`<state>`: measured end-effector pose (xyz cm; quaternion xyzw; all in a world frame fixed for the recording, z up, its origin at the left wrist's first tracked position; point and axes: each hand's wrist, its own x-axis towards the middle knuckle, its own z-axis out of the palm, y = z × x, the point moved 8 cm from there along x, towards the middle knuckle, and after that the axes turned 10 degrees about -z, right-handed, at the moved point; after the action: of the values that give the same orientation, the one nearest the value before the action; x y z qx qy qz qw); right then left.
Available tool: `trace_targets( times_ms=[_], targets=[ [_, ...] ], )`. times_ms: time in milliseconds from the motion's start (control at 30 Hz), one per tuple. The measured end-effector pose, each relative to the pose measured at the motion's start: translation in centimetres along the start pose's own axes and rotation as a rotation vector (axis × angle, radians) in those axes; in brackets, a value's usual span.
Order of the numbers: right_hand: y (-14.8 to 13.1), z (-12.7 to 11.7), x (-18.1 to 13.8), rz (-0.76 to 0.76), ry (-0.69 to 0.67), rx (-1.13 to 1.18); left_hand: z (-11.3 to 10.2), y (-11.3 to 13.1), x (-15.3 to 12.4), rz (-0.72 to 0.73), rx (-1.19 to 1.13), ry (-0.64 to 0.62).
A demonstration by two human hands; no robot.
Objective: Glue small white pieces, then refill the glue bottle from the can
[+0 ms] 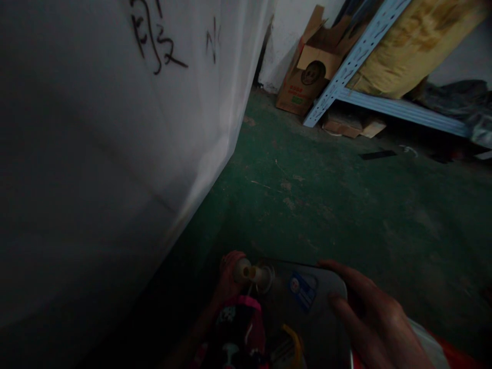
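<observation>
A grey metal can with a blue label and a pale spout cap lies at the bottom of the head view. My right hand rests along the can's right side, fingers wrapped over its edge. My left hand is closed around the pale cap at the can's left corner. Below it a pink and black patterned sleeve shows.
A large white sack or sheet with black handwritten marks fills the left. The floor is green and worn. At the back stand a cardboard box and a blue metal shelf frame with yellowish wrapped goods.
</observation>
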<state>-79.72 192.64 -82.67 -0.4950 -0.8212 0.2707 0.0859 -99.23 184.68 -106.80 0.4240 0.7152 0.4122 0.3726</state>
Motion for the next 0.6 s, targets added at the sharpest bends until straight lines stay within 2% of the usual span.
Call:
trace_targets(
  times_ms=[167,367,600],
  targets=[
    [0.7,0.1,-0.4,-0.004,-0.024,0.000,0.1,0.1,0.1,-0.009,0.021,-0.011],
    [-0.2,-0.6,-0.5,-0.004,0.033,-0.019,0.5,0.2,-0.1,0.008,0.036,-0.008],
    [-0.2,-0.7,-0.3,0.012,0.011,0.011,0.3,0.5,-0.3,0.018,0.058,0.015]
  ],
)
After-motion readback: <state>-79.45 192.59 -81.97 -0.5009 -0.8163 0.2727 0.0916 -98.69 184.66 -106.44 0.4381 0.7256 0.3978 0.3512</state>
